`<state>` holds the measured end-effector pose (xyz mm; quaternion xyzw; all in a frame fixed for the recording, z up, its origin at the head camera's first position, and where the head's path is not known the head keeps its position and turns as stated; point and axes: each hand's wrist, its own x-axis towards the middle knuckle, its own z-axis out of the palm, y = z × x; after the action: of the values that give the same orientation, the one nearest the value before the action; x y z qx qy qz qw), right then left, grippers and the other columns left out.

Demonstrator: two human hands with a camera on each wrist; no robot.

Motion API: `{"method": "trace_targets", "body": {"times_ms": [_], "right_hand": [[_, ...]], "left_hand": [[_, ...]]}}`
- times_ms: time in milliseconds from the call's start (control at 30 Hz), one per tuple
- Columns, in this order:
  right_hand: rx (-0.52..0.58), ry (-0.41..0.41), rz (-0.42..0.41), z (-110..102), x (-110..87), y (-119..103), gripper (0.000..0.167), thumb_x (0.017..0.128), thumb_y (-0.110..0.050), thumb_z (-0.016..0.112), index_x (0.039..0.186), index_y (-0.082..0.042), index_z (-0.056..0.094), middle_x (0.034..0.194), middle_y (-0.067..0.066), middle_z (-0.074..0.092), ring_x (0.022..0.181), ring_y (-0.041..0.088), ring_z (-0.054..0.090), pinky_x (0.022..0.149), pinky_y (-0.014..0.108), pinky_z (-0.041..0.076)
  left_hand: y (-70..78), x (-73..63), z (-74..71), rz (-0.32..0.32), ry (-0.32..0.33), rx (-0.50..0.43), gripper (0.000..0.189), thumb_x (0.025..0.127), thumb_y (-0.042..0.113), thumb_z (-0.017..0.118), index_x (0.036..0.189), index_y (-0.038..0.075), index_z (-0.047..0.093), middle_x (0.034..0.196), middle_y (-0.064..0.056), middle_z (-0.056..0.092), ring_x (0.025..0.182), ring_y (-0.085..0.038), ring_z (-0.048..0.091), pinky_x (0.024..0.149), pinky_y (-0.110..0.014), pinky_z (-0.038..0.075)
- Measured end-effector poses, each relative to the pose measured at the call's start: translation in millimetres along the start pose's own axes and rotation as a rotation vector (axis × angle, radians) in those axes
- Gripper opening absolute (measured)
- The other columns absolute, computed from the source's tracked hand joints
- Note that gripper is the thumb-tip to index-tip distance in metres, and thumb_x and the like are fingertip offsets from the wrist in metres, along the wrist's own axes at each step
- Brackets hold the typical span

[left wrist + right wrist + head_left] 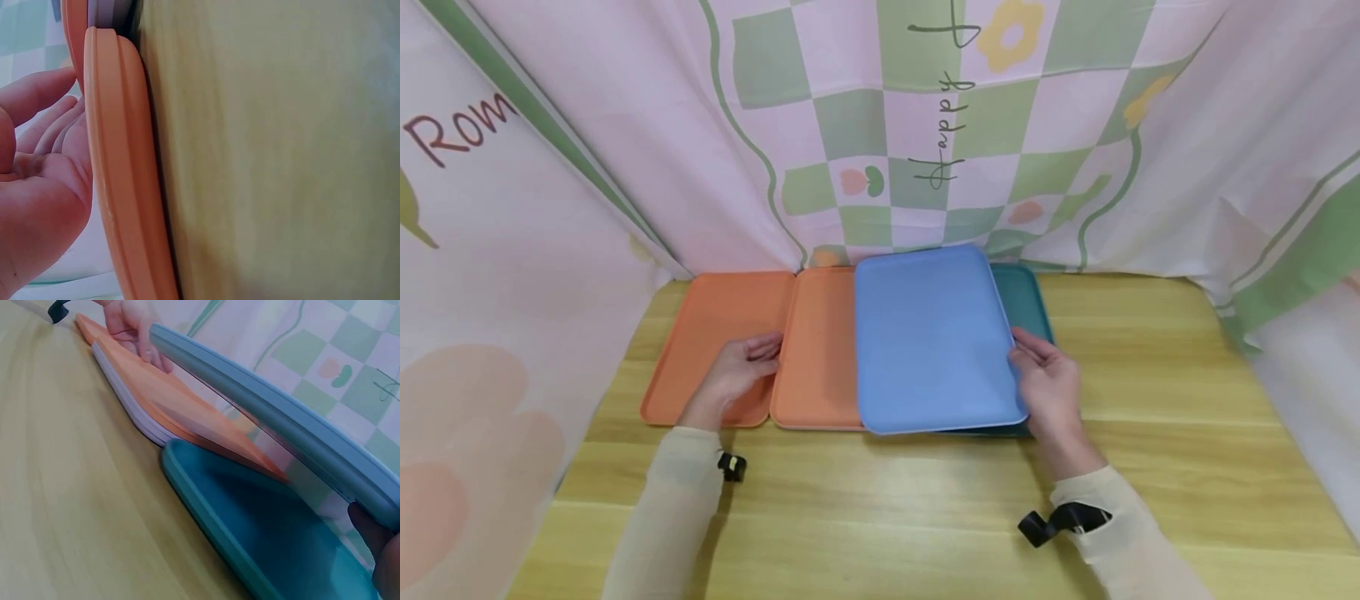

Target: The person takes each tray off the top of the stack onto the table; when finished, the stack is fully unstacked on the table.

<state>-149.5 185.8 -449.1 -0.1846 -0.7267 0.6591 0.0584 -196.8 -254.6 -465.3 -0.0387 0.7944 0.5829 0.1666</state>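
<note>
A blue tray [936, 342] is raised and tilted, its left part over the middle orange tray [820, 358] and its right part over a teal tray [1024, 304]. My right hand [1048, 379] grips the blue tray by its right edge; in the right wrist view a gap shows between its underside and the teal tray [250, 519]. My left hand [741, 371] lies over the left orange tray [715, 308], its fingertips at the left rim of the middle orange tray. In the left wrist view the thumb [44, 94] meets that rim, with the fingers extended.
A lavender tray [134, 415] lies under the middle orange tray, its edge showing in the right wrist view. The trays sit at the back of a wooden table [880, 517], against a checked curtain [917, 125]. Bare wood shows in front and to the right.
</note>
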Motion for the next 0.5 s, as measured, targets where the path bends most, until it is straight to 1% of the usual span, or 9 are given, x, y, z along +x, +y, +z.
{"method": "trace_targets", "body": {"times_ms": [167,233,267,333,400,433,500], "right_hand": [[0.022,0.044,0.024,-14,3.8,0,0.041,0.106,-0.005,0.063,0.147,-0.002,0.066,0.149,0.022,0.063,0.110,-0.009,0.067,0.088,0.004,0.053],[0.041,0.060,0.041,-20,5.4,0,0.042,0.105,-0.004,0.064,0.147,-0.002,0.066,0.145,0.015,0.068,0.108,-0.010,0.067,0.087,0.004,0.053],[0.052,0.064,0.049,-24,6.2,0,0.042,0.105,-0.004,0.065,0.147,-0.002,0.066,0.139,0.008,0.073,0.107,-0.010,0.067,0.087,0.004,0.053],[0.068,0.074,0.054,-32,7.5,0,0.043,0.105,-0.004,0.065,0.147,-0.002,0.066,0.124,-0.009,0.079,0.104,-0.012,0.067,0.086,0.004,0.053],[0.111,0.080,0.068,-40,8.7,0,0.043,0.104,-0.004,0.066,0.148,-0.001,0.065,0.105,-0.021,0.079,0.100,-0.011,0.068,0.084,0.005,0.054],[0.134,0.079,0.078,-44,9.1,0,0.044,0.104,-0.004,0.066,0.148,-0.002,0.065,0.097,-0.025,0.077,0.098,-0.011,0.068,0.082,0.006,0.055],[0.160,0.080,0.094,-54,10.0,-1,0.045,0.105,-0.005,0.066,0.149,-0.003,0.064,0.093,-0.026,0.076,0.095,-0.011,0.069,0.078,0.007,0.056]], "left_hand": [[1.2,-0.9,-0.1,-0.006,0.002,-0.002,0.059,0.106,-0.005,0.060,0.162,-0.006,0.041,0.169,-0.026,0.041,0.161,-0.037,0.038,0.120,-0.033,0.049],[1.3,-1.1,0.1,-0.005,0.001,-0.002,0.059,0.106,-0.005,0.060,0.162,-0.006,0.041,0.169,-0.026,0.041,0.161,-0.037,0.038,0.118,-0.031,0.050],[1.0,-0.7,0.2,-0.005,0.003,-0.002,0.059,0.106,-0.005,0.060,0.162,-0.006,0.041,0.168,-0.026,0.041,0.161,-0.037,0.038,0.117,-0.029,0.050],[1.0,-1.0,0.1,0.003,0.002,0.003,0.059,0.106,-0.005,0.060,0.162,-0.007,0.041,0.168,-0.027,0.041,0.161,-0.038,0.037,0.115,-0.025,0.051],[0.9,-1.2,-0.2,0.006,0.003,0.003,0.060,0.106,-0.006,0.060,0.162,-0.008,0.041,0.168,-0.028,0.041,0.160,-0.038,0.037,0.113,-0.022,0.052],[1.0,-1.2,-0.2,0.008,0.004,0.004,0.060,0.105,-0.006,0.060,0.162,-0.008,0.041,0.168,-0.028,0.041,0.160,-0.039,0.038,0.112,-0.020,0.052],[1.7,-1.4,0.2,0.009,0.005,0.006,0.060,0.105,-0.006,0.060,0.162,-0.009,0.040,0.167,-0.029,0.041,0.160,-0.039,0.038,0.111,-0.020,0.052]]}}
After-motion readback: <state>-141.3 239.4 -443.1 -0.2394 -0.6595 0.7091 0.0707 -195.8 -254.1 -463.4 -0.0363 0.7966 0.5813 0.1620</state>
